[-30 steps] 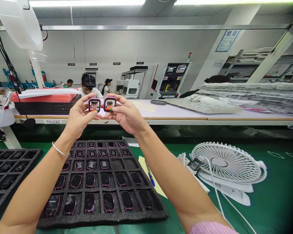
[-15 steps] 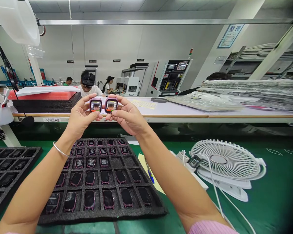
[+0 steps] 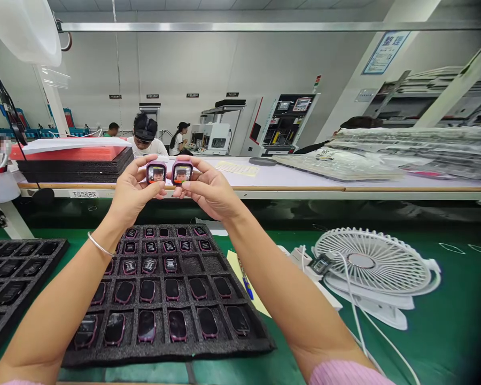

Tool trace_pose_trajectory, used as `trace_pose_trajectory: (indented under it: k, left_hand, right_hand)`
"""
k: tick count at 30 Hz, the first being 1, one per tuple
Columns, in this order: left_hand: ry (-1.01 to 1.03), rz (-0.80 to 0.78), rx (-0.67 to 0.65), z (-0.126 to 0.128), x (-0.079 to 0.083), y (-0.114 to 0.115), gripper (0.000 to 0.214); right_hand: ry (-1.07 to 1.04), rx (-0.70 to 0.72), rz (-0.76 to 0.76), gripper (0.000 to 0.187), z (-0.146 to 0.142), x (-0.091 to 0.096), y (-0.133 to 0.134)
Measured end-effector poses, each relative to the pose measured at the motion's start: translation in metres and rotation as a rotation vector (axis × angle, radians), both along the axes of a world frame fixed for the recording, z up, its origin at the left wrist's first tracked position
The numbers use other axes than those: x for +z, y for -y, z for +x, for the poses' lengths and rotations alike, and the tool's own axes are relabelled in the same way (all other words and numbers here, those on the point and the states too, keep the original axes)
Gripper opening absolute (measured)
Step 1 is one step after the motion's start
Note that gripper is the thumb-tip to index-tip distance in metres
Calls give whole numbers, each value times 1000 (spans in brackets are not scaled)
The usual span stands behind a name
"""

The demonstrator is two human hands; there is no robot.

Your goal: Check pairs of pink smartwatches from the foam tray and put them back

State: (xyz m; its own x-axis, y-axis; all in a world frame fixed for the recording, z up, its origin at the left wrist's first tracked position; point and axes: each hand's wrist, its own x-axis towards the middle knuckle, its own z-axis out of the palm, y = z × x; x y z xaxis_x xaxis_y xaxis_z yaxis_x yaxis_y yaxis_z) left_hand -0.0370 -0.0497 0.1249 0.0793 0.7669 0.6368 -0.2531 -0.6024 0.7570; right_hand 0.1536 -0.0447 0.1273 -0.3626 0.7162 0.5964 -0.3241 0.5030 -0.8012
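Note:
My left hand (image 3: 138, 184) pinches a purple-framed smartwatch body (image 3: 156, 173) by its edges. A matching smartwatch body (image 3: 182, 173) is gripped in my right hand (image 3: 208, 187), side by side with the first and a small gap apart. Both screens are lit, face me and show a picture of a head. Below my forearms lies a black foam tray (image 3: 168, 355) with several dark-screened or text-showing purple watches in its pockets. Two pockets in its middle row, at the right, hold no watch. My left forearm hides part of the tray's left side.
Another foam tray (image 3: 22, 289) of watches is at the left. A pen (image 3: 247, 286) lies on yellow paper (image 3: 260, 305); a white fan (image 3: 361, 262) with cables is at right. Ahead runs a shelf (image 3: 288, 188) bearing foam stacks (image 3: 72, 170) and plastic-wrapped trays (image 3: 417, 152). Co-workers sit beyond.
The view has shifted slightly, so the background sits a little higher in the picture. Both hands keep the watches in nearly the same place.

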Motion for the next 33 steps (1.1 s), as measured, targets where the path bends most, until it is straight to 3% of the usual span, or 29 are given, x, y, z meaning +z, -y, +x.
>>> trace_pose_trajectory:
  k: [8,12,15,21,25,29,33]
  left_hand:
    - [12,59,15,0,11,3,63]
    - [5,42,14,0,3,11,60]
    - [-31,-17,4,-2,-17,24,59]
    - [-95,-267,-40,-10,-79,52,61]
    - [-97,-429,-58,-13,-112,59,60]
    - [-89,-493,-48,-13,-130,58,59]
    - [-105,-478,-32,-12,-137,56,55]
  right_hand:
    - [39,-27,104,52,1,14,2]
    - [16,-36,69,50,-2,4,9]
    - [-28,18,-15,49,-3,-21,18]
    - [-46,112,-263,52,-1,-89,36]
    - [-47,146,-395,50,-1,-127,40]
    - [-74,136,-515,47,-3,-150,37]
    - [-97,159,-539,44,-4,-157,35]
